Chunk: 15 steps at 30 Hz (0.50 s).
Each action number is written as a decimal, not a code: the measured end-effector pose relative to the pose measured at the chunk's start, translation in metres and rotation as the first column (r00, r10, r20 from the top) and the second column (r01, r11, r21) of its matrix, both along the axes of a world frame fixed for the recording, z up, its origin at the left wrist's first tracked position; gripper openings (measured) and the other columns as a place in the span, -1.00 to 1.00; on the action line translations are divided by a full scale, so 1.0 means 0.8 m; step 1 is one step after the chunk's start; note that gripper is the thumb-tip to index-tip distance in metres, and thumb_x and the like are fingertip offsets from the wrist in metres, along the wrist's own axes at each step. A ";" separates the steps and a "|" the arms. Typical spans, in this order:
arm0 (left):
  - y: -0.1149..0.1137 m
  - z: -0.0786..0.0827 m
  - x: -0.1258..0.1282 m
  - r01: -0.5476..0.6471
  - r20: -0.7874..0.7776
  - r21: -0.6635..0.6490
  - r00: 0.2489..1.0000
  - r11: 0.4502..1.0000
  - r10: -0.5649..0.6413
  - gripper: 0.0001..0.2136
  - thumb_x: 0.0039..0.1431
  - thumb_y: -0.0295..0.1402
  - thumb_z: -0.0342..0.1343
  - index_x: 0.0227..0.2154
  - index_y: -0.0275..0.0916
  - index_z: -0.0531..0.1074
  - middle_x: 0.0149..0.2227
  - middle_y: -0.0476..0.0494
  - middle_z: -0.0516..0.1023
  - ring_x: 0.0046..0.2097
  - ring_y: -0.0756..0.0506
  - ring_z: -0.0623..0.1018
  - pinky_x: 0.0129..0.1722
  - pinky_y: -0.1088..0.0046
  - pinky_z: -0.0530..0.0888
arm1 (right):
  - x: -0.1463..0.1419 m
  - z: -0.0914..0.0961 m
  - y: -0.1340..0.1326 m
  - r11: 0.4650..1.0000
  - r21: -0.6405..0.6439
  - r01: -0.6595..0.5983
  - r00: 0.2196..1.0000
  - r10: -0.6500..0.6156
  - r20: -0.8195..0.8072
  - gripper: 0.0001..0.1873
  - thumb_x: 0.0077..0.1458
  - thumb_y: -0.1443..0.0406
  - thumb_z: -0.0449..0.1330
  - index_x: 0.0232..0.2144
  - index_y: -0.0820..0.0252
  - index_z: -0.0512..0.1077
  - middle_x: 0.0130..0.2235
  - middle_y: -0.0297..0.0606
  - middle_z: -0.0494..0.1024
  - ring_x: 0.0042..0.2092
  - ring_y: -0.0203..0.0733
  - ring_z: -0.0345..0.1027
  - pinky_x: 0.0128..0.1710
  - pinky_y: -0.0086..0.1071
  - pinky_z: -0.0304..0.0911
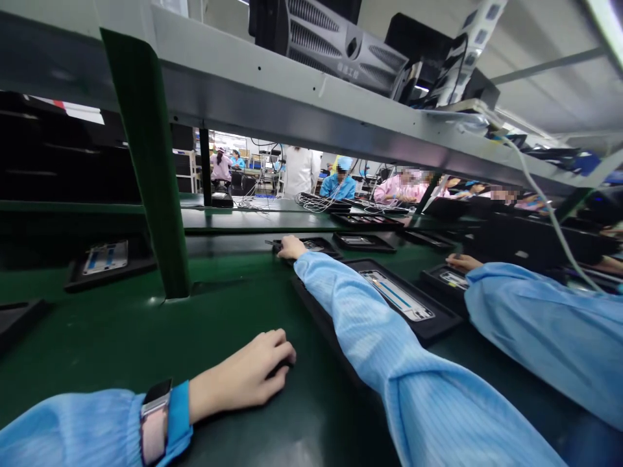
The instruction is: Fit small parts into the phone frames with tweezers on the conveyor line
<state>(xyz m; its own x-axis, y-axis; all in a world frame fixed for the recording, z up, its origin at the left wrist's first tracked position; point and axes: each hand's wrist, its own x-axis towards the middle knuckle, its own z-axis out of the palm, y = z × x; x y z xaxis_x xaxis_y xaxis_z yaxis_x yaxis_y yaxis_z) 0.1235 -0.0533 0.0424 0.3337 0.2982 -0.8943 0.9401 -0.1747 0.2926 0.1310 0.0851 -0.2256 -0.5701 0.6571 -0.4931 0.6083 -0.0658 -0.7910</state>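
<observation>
Green belt (121, 337) under my left hand (238, 379) and right hand (292, 246)
Left at 8 o'clock, curled over something dark (281, 368), grip unclear; right at 11 o'clock, palm down on a black tray (316, 245), grip unclear too; a co-worker's hand (460, 263) sits at 2 o'clock.

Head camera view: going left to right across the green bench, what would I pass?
Black tray with blue-striped white panel, green upright post, bare left hand, black tray with striped panel, blue-sleeved arm at right.
</observation>
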 end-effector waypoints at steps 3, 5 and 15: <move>0.002 0.002 -0.014 -0.040 0.003 0.051 0.999 0.998 0.040 -0.84 0.17 -0.45 -0.11 -0.25 -0.20 0.34 -0.24 -0.10 0.34 -0.22 -0.05 0.38 -0.20 0.45 0.36 | 0.003 0.035 0.002 0.998 0.048 -0.031 0.996 0.035 -0.086 -0.66 0.16 0.22 0.09 -0.05 0.28 0.31 -0.04 -0.14 0.37 -0.08 -0.14 0.32 -0.12 -0.17 0.30; 0.005 0.007 -0.028 -0.081 -0.011 0.111 0.997 0.991 0.082 -0.84 0.18 -0.43 -0.12 -0.29 -0.21 0.35 -0.29 -0.09 0.35 -0.28 -0.03 0.38 -0.26 0.47 0.36 | 0.009 0.054 0.001 0.997 0.073 -0.038 0.991 0.047 -0.127 -0.66 0.16 0.22 0.09 -0.04 0.28 0.30 -0.03 -0.13 0.36 -0.07 -0.13 0.31 -0.11 -0.16 0.29; 0.027 0.013 -0.063 -0.104 -0.099 0.299 0.985 0.949 0.139 -0.88 0.07 -0.48 -0.10 -0.44 -0.27 0.33 -0.39 -0.08 0.34 -0.42 0.01 0.36 -0.43 0.52 0.33 | 0.011 0.075 -0.026 0.990 0.125 -0.061 0.989 0.077 -0.125 -0.67 0.17 0.23 0.08 -0.04 0.26 0.30 -0.04 -0.15 0.36 -0.09 -0.16 0.32 -0.14 -0.19 0.31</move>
<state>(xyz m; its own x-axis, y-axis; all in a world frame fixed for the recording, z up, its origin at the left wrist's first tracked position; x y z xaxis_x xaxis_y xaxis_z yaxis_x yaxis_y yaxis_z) 0.0735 -0.0315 0.0529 0.1767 0.5833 -0.7928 0.9841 -0.1177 0.1327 0.1395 0.0644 -0.1655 -0.6697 0.6642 -0.3323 0.5006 0.0732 -0.8626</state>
